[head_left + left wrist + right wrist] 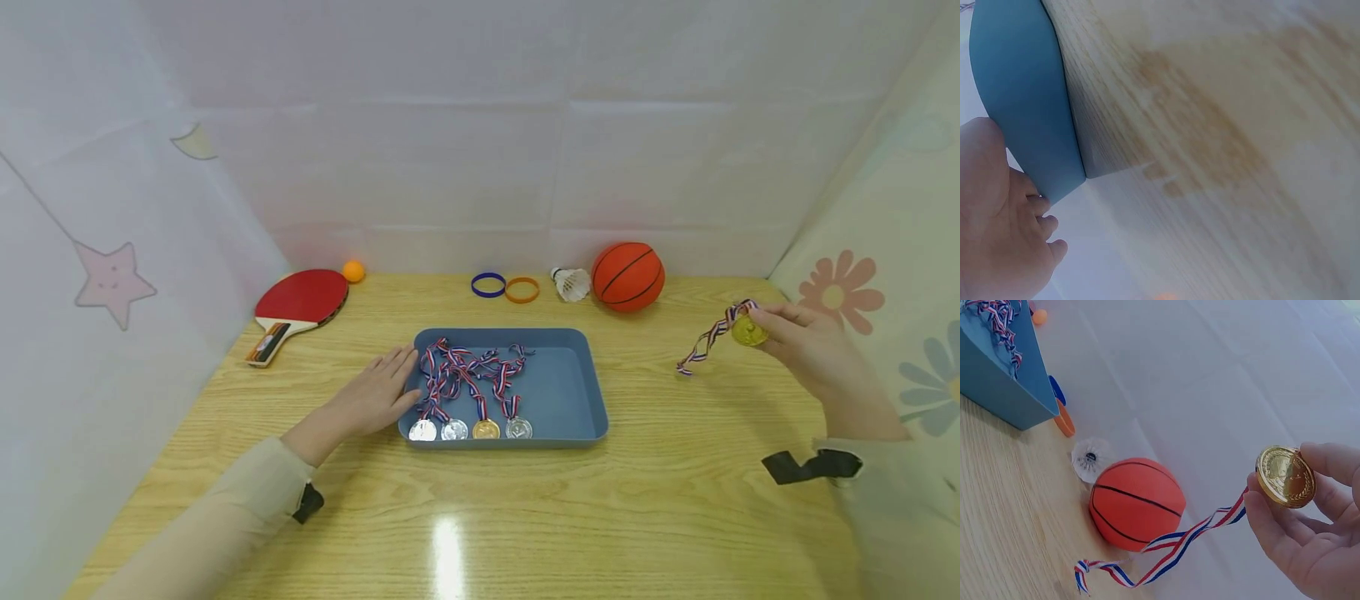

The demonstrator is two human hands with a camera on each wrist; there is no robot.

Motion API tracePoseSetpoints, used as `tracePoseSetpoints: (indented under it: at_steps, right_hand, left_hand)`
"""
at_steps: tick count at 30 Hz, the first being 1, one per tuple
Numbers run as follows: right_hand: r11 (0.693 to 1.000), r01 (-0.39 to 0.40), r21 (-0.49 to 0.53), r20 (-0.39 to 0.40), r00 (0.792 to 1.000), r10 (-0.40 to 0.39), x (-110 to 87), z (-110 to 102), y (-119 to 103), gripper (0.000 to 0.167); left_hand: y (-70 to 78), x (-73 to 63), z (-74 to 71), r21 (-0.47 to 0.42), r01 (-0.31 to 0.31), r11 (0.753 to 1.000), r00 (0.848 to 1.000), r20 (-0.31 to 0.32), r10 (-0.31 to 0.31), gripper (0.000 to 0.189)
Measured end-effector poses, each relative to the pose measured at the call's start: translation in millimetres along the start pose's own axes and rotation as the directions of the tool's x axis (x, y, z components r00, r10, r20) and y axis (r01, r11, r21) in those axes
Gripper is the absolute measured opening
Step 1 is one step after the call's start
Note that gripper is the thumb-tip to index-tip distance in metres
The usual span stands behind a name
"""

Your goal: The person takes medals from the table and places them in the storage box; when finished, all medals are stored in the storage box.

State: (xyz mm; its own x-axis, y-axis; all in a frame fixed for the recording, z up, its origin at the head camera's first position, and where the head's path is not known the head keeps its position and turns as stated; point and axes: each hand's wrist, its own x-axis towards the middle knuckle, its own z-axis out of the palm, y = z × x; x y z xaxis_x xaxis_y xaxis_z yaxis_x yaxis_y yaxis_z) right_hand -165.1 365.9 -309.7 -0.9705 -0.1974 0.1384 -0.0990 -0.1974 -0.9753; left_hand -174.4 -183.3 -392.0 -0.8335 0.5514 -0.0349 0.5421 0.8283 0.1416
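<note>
Between thumb and fingers my right hand (806,346) pinches a gold medal (1285,477), held up to the right of the tray; its striped red, white and blue ribbon (1175,553) dangles leftward. My left hand (378,392) rests against the left side of the blue-grey tray (581,444), fingers fairly straight, also seen touching the tray wall in the left wrist view. Along the tray's front edge lie a silver medal (422,430), a second silver medal (453,430), a gold medal (486,429) and another silver medal (518,428). Their ribbons (457,371) bunch up behind them.
A red table tennis bat (303,298) and an orange ball (353,271) lie at the back left. Behind the tray are a blue wristband (488,285), an orange wristband (522,290), a shuttlecock (572,285) and a small basketball (628,277). White cloth walls (465,167) enclose the table.
</note>
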Motion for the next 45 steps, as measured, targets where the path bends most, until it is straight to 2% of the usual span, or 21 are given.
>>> tracePoseSetpoints:
  at_steps: [5,10,19,22,27,32,35,39,45]
  right_hand:
    - [0.996,0.041,0.080,0.023,0.999,-0.043,13.2,17.5,-0.3,0.020]
    - [0.994,0.063,0.090,0.065,0.995,-0.069,24.0,35.1,-2.9,0.024]
    - [0.993,0.070,0.094,0.090,0.993,-0.079,34.6,78.7,-16.3,0.017]
    - [0.993,0.076,0.092,0.133,0.987,-0.088,38.5,93.8,-18.7,0.017]
    - [0.997,0.069,0.029,0.187,0.980,-0.073,46.4,117.9,-20.3,0.017]
    - [0.996,0.033,-0.081,0.203,0.979,-0.016,57.3,136.7,-12.4,0.015]
    - [0.975,0.009,-0.223,0.190,0.981,0.035,65.9,144.6,-0.6,0.010]
    - [0.924,-0.011,-0.381,0.176,0.981,0.085,75.7,153.7,21.0,0.011]
    - [0.903,-0.036,-0.427,0.181,0.976,0.124,81.9,164.3,49.6,0.017]
  left_hand:
    - [0.3,-0.6,-0.7,0.003,-0.001,1.000,1.000,-0.001,0.001,0.065]
    - [0.7,-1.0,-1.1,0.001,0.001,1.000,1.000,-0.002,-0.001,0.065]
    - [0.9,-2.2,-1.9,0.007,-0.003,1.000,1.000,-0.011,0.003,0.064]
    - [0.0,-2.3,-1.2,0.009,0.001,1.000,1.000,-0.005,-0.001,0.065]
    - [0.0,-2.3,-0.8,0.012,0.001,1.000,1.000,-0.004,-0.001,0.064]
    - [0.4,-2.4,-0.8,0.007,0.003,1.000,1.000,-0.006,-0.003,0.064]
    - [0.6,-2.5,-0.7,0.004,0.003,1.000,1.000,-0.006,-0.003,0.064]
    - [0.9,-3.0,-1.2,-0.001,-0.001,1.000,1.000,-0.014,0.001,0.064]
    - [2.5,-2.4,-2.4,0.000,-0.010,1.000,1.000,-0.020,0.010,0.063]
